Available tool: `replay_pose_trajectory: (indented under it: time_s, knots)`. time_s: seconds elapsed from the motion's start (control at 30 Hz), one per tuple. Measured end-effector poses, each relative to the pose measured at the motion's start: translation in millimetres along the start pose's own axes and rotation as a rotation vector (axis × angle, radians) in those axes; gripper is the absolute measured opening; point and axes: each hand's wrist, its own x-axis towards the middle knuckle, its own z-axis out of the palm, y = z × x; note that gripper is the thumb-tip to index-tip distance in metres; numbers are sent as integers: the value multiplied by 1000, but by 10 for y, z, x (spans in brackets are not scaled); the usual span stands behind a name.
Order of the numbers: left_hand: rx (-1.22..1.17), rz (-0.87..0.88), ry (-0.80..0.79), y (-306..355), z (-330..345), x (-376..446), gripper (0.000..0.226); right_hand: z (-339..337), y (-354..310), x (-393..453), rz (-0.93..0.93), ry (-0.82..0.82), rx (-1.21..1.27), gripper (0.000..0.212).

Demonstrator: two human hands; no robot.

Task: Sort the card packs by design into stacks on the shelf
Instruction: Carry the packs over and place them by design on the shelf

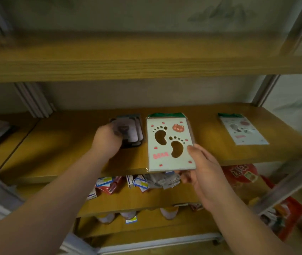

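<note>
My right hand (200,168) pinches a footprint card pack (170,142) above the shelf (211,129), my left hand (107,138) grips the dark packs (131,131), and a matching footprint pack (243,129) lies far right.

On the shelf (69,144), one pack stack (130,130) lies left, another pack (242,129) right.

Wooden shelving unit (146,57) with light oak-grain boards on grey metal uprights (264,89). Pale wall (109,92) behind, with a faint grey-green landscape print (220,12) at upper right. Lower tiers (146,201) hold small boxes and packets; red snack bags (242,175) at right. Lighting dim and warm. Floor barely visible.
</note>
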Motion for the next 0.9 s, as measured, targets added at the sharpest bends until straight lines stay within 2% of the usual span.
replay_pose_trajectory:
  time_s: [0.1, 0.2, 0.33, 0.6, 0.73, 0.83, 0.9]
  knots:
    - [20, -16, 12, -36, 49, -46, 25, -112, -40, 53, 15, -29, -34, 26]
    - [107, 15, 35, 17, 55, -103, 29, -233, -84, 91, 14, -50, -47, 17]
    - [184, 198, 111, 348, 154, -302, 37, -448, -143, 176, -35, -18, -63, 13]
    - [152, 555, 47, 1172, 638, -666, 39, -1231, -364, 497, -123, 99, -183, 21]
    - [74, 508, -24, 1478, 897, -708, 47, -1774, -570, 682, -127, 142, -213, 29]
    - [73, 524, -36, 1650, 1068, -723, 47, -2140, -736, 851, -109, 162, -202, 27]
    - [91, 537, -37, 1715, 1158, -700, 45, -2319, -837, 982, -103, 207, -277, 25]
